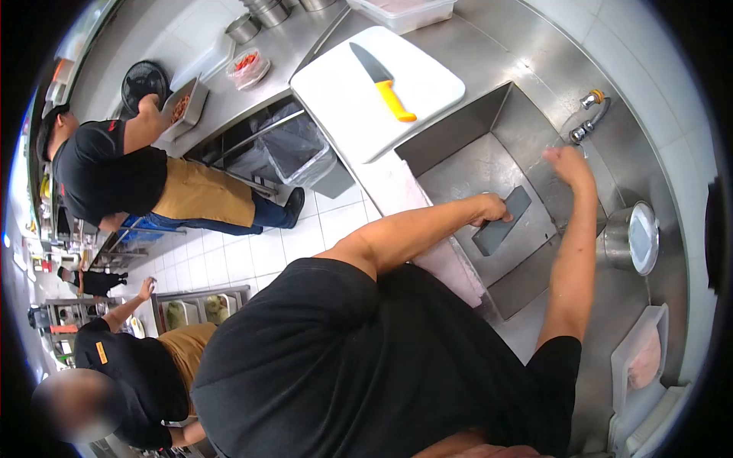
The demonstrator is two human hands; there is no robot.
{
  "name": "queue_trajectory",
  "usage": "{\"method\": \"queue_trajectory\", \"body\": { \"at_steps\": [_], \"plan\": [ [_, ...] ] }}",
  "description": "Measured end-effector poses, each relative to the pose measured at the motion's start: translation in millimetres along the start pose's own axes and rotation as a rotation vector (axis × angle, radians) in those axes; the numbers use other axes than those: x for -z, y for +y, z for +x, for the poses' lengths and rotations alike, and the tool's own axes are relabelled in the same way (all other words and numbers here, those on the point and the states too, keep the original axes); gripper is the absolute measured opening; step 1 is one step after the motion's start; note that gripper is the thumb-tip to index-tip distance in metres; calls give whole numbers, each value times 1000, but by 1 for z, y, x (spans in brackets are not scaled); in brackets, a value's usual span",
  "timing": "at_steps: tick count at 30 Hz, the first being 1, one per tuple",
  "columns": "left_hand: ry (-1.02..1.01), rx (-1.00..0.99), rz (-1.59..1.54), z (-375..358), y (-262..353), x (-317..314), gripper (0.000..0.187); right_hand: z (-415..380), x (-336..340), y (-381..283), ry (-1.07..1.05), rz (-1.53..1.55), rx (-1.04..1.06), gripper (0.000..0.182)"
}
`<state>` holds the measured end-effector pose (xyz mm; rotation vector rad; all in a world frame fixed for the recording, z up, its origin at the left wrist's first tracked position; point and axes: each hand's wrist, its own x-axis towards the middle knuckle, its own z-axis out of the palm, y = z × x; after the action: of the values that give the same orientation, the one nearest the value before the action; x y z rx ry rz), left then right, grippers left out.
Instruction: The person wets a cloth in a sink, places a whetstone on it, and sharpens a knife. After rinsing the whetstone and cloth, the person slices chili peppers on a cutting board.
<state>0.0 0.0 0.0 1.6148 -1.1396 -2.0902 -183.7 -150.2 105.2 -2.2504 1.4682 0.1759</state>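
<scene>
One gray block [505, 223] in the left hand's [490, 208] grasp (some fingers hidden), right hand [566, 163] near the tap [582, 131], grip unclear.

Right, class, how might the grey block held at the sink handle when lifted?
The grey block looks stiff, its edges straight in the left hand's grip. Its dense, stone-like look suggests some weight for its size. Its flat faces make rolling unlikely, but wet, it might slip.

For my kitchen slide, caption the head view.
Left hand holding a grey block over the sink; right hand near tap; knife on white board.
</scene>
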Motion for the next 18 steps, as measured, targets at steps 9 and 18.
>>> {"method": "queue_trajectory", "body": {
  "at_steps": [9,18],
  "plan": [
    [22,-311,-121,-54,-9,-3,61,3,7,-269,57,-23,281,61],
    [-78,-706,521,-96,-4,84,65,116,-71,-364,25,-148,100,86]
  ]
}}
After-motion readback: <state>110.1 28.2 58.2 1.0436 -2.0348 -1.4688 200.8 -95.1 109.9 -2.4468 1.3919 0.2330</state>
